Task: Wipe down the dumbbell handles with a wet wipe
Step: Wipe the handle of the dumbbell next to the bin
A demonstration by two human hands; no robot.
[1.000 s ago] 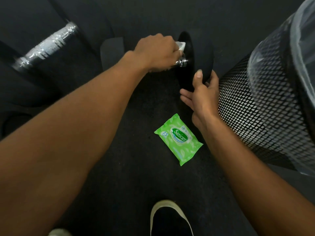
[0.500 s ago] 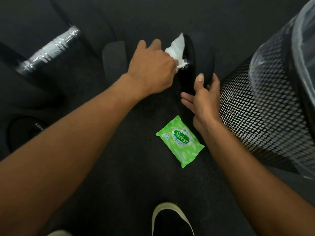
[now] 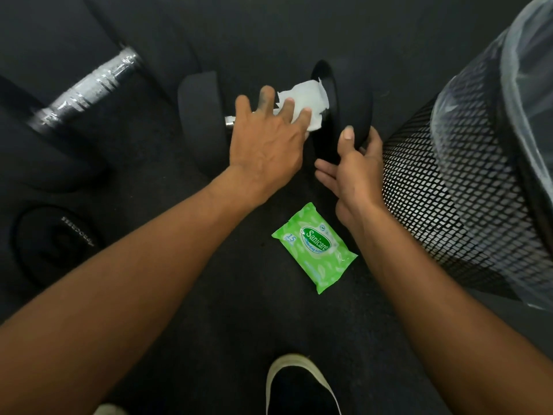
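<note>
Left hand (image 3: 266, 145) opened, white wipe (image 3: 305, 100) draped on dumbbell (image 3: 353, 109)

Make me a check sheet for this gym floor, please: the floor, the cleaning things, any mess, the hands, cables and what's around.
Surface: dark floor; no spills visible.
Job's things: dumbbell on the floor; white wet wipe draped over its handle; green wipes pack lying nearby.
Clutter: nothing seen.
Hands: left hand presses the wet wipe with spread fingers; right hand grips the dumbbell head nearest the bin.
Cables: nothing seen.
Surroundings: black mesh bin with a clear liner at right; second dumbbell with plastic-wrapped handle and a round weight at left; a shoe below.
</note>
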